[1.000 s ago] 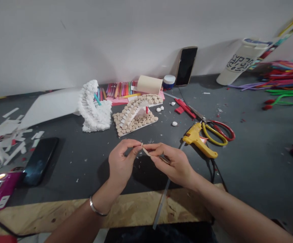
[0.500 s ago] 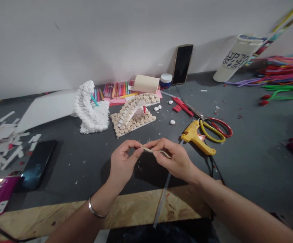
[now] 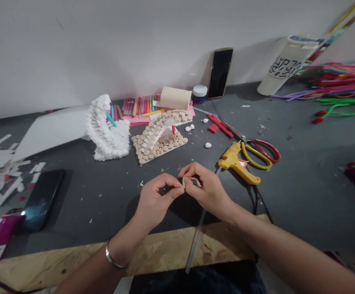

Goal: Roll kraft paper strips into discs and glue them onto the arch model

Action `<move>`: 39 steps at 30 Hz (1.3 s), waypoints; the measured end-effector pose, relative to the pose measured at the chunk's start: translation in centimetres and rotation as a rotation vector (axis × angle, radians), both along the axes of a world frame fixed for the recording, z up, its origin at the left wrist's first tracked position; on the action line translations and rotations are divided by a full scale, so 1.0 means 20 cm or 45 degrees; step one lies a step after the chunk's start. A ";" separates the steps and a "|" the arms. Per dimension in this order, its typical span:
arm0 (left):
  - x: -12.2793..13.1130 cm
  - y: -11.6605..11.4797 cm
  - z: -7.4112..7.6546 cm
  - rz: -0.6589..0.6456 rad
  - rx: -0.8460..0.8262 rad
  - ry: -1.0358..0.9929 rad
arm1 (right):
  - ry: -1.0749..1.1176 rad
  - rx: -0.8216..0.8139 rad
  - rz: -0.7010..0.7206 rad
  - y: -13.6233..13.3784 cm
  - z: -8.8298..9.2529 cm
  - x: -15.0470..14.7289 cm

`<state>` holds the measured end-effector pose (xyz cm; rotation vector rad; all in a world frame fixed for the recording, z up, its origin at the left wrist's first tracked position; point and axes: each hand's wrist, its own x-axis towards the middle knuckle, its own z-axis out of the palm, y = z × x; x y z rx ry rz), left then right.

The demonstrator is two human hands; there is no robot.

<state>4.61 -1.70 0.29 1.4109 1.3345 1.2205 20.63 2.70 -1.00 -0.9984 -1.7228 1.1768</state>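
Note:
A narrow beige strip, apparently of paper, is pinched between my two hands over the near part of the table. My left hand holds its end between thumb and forefinger. Close against it, my right hand grips the bent strip, whose loose part loops over the fingers. Beyond the hands stands a small staircase model covered in beige rolled coils, with a red post. To its left is a white fluffy staircase model with a teal post.
To the right lie a yellow glue gun with a long glue stick and scissors. A phone and white scraps are at left. Further back are a beige roll, a jar, a propped phone and a tumbler.
My hands have come closer together, and the left has moved right. The strip, nearly straight before, is now bent into a curve between the fingers. The view has shifted slightly.

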 end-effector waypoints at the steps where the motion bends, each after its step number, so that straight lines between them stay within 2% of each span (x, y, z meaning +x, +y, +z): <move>1: 0.01 0.00 0.00 0.013 0.001 0.005 | -0.029 0.054 -0.029 0.00 0.00 0.00; 4: 0.01 0.00 0.00 0.000 -0.017 -0.062 | -0.042 0.250 -0.045 -0.01 0.01 0.01; 10: -0.04 0.01 0.01 -0.298 -0.256 -0.352 | -0.035 0.608 0.034 -0.02 0.07 0.03; 14: -0.05 0.01 0.01 -0.381 -0.413 -0.476 | -0.053 0.721 0.030 -0.04 0.10 0.03; 20: -0.03 0.00 0.01 -0.290 -0.451 -0.594 | -0.050 0.738 0.027 -0.05 0.09 0.03; 27: 0.00 -0.02 -0.02 0.008 -0.240 -0.369 | -0.129 0.644 -0.145 -0.03 0.04 0.02; 34: 0.04 -0.02 -0.04 0.028 -0.316 -0.573 | -0.163 0.703 -0.141 -0.02 0.04 0.01; 39: 0.05 -0.03 -0.03 0.080 -0.220 -0.511 | -0.159 0.677 -0.142 -0.02 0.03 0.01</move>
